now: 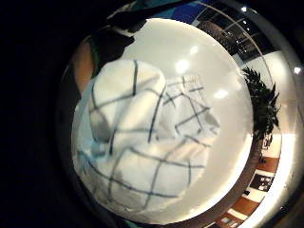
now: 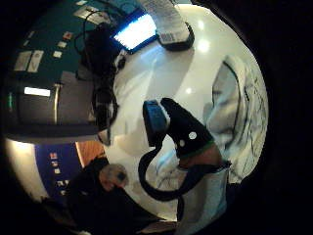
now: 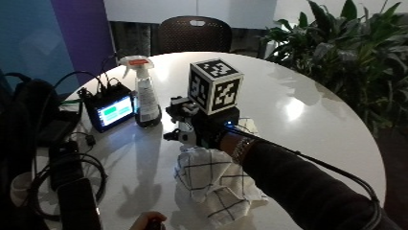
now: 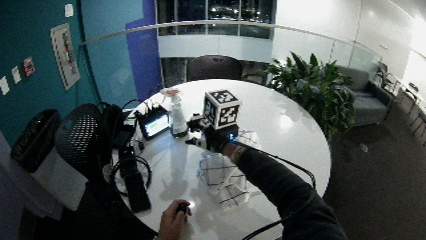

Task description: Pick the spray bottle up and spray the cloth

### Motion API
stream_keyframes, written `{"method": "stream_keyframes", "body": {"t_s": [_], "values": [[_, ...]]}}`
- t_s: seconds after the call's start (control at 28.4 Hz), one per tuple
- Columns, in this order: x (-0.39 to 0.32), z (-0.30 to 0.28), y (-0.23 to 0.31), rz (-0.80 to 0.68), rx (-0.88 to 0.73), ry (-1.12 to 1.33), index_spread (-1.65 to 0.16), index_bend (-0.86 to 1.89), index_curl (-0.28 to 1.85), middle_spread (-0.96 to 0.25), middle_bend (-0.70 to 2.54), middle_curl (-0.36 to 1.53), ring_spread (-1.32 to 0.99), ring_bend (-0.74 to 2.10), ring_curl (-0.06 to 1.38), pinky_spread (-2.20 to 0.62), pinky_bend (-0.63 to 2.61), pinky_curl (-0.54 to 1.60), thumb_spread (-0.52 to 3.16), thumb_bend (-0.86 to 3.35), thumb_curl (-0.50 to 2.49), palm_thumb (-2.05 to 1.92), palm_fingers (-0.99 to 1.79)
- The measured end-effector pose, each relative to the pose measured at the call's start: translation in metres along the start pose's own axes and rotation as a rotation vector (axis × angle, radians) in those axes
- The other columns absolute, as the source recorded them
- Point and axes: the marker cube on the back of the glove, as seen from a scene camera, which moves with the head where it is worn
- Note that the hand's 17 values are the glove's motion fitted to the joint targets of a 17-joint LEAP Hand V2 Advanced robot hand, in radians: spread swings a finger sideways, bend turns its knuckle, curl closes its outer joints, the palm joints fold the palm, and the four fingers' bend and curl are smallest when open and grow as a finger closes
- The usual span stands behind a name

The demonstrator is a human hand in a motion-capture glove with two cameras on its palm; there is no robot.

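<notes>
One spray bottle (image 3: 145, 93), one checked cloth (image 3: 213, 184), one gloved right hand (image 3: 198, 130) — that is our count on the white counter (image 3: 319, 120). From the outside view we see the bottle standing upright beside a small lit screen (image 3: 112, 111), apart from the hand, and the cloth crumpled under the person's forearm. The little-finger palm view gives us the cloth (image 1: 142, 147) filling the scene close below the palm; the thumb-side view instead shows the gloved thumb (image 2: 183, 128) out over the counter with cloth beside it. The grip holds nothing we can see, but whether the fingers are apart or together we cannot tell.
</notes>
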Motion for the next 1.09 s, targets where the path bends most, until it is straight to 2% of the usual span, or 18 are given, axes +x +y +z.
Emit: {"method": "stream_keyframes", "body": {"t_s": [0.25, 0.7, 1.09], "values": [[-0.01, -0.005, 0.052, -0.108, -0.103, 0.055, -0.3, 0.16, 0.27, -0.06, 0.13, 0.34, -0.07, 0.38, 0.34, 0.24, 0.46, 0.39, 1.19, -0.05, 0.34, 0.48, 0.24], [-0.005, -0.02, 0.13, -0.034, 0.004, 0.216, -0.36, 0.14, 0.26, -0.07, 0.18, 0.3, -0.09, 0.37, 0.32, 0.25, 0.46, 0.37, 1.18, -0.02, 0.3, 0.44, 0.21], [-0.012, -0.024, 0.148, -0.036, -0.009, 0.158, -0.38, 0.17, 0.26, -0.07, 0.18, 0.3, -0.09, 0.35, 0.31, 0.26, 0.43, 0.36, 1.17, -0.03, 0.26, 0.38, 0.23]]}}
